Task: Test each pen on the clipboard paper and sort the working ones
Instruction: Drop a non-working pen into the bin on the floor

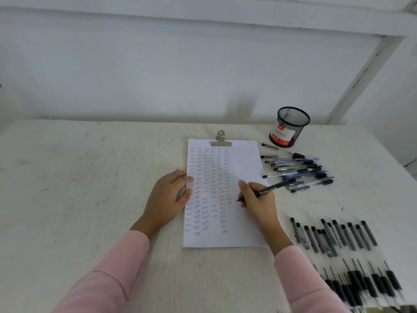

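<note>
A white sheet [244, 159] clipped to a clipboard lies in the middle of the table, with several columns of the handwritten word "test". My right hand [257, 202] grips a dark green pen [274, 188], its tip touching the paper beside the rightmost column. My left hand [168, 199] lies flat, fingers apart, pressing the sheet's left edge. A pile of loose pens [297, 170] lies right of the clipboard. A row of black-capped pens [338, 238] lies at the near right.
A black mesh pen cup [291, 126] with a red and white label stands tilted at the back right. A metal clip [221, 141] holds the sheet's top. A white wall rises behind the table. More pens [365, 283] lie at the bottom right edge.
</note>
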